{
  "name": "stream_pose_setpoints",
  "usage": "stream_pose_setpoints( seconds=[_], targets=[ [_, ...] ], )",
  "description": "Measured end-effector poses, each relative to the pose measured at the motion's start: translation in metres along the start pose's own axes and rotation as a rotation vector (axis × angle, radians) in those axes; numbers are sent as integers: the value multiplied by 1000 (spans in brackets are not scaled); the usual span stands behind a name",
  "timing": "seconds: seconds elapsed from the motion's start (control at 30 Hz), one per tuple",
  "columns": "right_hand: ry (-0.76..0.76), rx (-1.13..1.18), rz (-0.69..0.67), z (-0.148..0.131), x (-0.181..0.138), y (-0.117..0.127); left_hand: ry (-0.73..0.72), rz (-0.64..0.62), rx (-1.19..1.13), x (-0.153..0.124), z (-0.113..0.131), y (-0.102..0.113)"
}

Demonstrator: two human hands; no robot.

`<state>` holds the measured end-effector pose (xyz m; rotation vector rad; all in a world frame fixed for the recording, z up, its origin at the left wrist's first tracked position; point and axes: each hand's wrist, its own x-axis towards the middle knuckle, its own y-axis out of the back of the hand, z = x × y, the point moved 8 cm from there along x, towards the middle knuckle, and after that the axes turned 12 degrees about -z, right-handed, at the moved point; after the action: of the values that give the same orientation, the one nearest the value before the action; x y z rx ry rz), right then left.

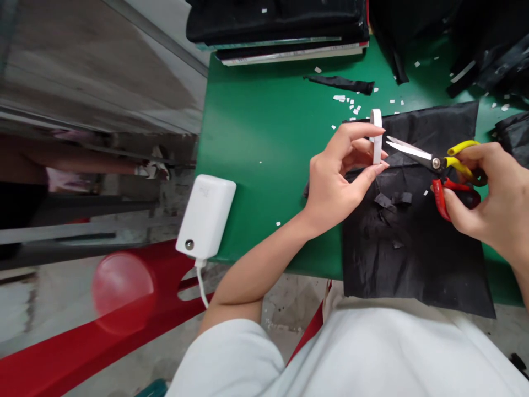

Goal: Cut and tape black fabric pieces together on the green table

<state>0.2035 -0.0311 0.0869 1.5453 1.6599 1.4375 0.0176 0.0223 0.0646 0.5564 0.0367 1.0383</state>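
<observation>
My left hand (343,171) pinches a white strip of tape or ribbon (376,135), held upright between thumb and fingers above a black fabric sheet (413,242). My right hand (487,193) grips scissors (438,162) with yellow and red handles. Their blades are apart and point left at the strip. Small black fabric scraps (390,199) lie on the sheet below the hands.
The green table (264,143) carries a white power bank (206,215) with a cable at its left front corner. Stacked black fabric (276,25) lies at the back, a black strip (343,84) and small white clippings (347,102) behind the sheet. More black material (491,60) sits at far right.
</observation>
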Motion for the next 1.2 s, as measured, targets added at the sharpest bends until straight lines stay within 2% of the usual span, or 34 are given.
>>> stream_pose_setpoints(
  seconds=[0.27, 0.7, 1.2],
  targets=[
    [-53, -58, -74, 7, -1, -9, -9, 8, -49, 0, 2, 1],
    [106, -75, 13, -4, 1, -2, -56, -42, -54, -1, 7, -2],
    [106, -69, -2, -3, -2, -5, -31, -38, 13, -1, 5, 1]
  ],
)
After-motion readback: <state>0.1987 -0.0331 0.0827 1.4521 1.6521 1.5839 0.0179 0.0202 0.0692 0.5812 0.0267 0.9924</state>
